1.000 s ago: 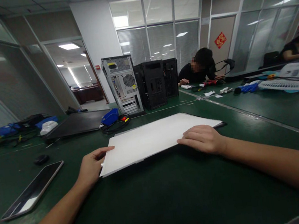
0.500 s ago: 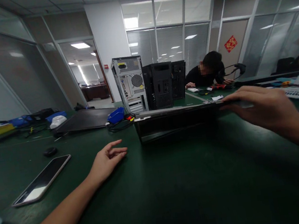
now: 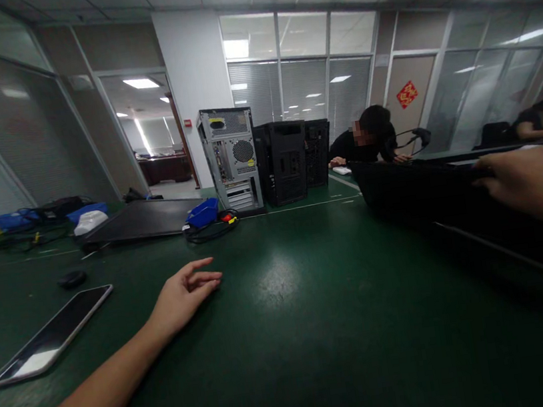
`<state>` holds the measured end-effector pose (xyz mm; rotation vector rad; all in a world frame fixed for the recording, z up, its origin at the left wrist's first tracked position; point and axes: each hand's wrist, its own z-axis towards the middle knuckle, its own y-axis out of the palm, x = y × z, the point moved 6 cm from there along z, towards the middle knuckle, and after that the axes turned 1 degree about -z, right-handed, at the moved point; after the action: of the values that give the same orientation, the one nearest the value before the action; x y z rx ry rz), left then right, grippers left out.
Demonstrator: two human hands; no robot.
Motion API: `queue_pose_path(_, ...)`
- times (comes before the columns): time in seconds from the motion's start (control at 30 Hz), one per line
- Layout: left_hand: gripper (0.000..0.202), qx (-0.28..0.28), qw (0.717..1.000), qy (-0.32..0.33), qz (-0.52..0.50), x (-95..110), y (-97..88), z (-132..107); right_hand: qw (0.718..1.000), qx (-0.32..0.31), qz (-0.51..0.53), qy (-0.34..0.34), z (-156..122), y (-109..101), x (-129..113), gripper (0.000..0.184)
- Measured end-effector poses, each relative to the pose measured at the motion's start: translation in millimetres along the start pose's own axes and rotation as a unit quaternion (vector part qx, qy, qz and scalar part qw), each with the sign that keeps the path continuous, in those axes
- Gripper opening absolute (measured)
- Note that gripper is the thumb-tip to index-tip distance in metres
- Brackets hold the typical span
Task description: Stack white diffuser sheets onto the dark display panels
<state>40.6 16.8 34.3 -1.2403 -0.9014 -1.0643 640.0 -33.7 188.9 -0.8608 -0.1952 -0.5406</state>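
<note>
My right hand (image 3: 534,183) grips the upper edge of a flat black panel (image 3: 416,193) at the right side of the table. The panel is tilted and dark, with a thin pale line along its lower part; whether it is a screen or a case cover I cannot tell. My left hand (image 3: 183,293) rests on the green table (image 3: 314,332), fingers loosely bent and apart, with nothing in it. Left of that hand lie a smartphone (image 3: 57,334) and a small round black object (image 3: 72,279).
At the back stand a silver computer case (image 3: 240,161) and black computer cases (image 3: 286,161). Another flat black panel (image 3: 147,219) lies back left, beside a blue tray (image 3: 202,212) and cables (image 3: 212,231). A person (image 3: 367,133) sits across the table.
My right hand has carried the black panel from the middle to the right and nearer to me. My left hand has stayed on the table. The view has shifted slightly.
</note>
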Motion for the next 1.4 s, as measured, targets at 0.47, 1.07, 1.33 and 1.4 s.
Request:
queue_pose_path(0.47,0.06,-0.016,1.0,-0.003,-0.003,-5,-1.7,3,0.994,-0.104,-0.014,-0.022,14,42,1,0.023)
queue_pose_path(1.07,0.058,-0.036,0.999,0.008,0.005,-14,-3.6,9,0.988,-0.126,-0.072,-0.043,-6,43,-16,0.019)
queue_pose_path(1.33,0.056,-0.037,0.999,0.003,0.006,-16,-3.2,11,0.989,-0.123,-0.077,-0.042,-10,6,-33,0.019)
queue_pose_path(1.4,0.056,-0.034,0.999,0.0,0.009,-16,-3.7,11,0.989,-0.108,-0.073,-0.067,-14,-11,-45,0.019)
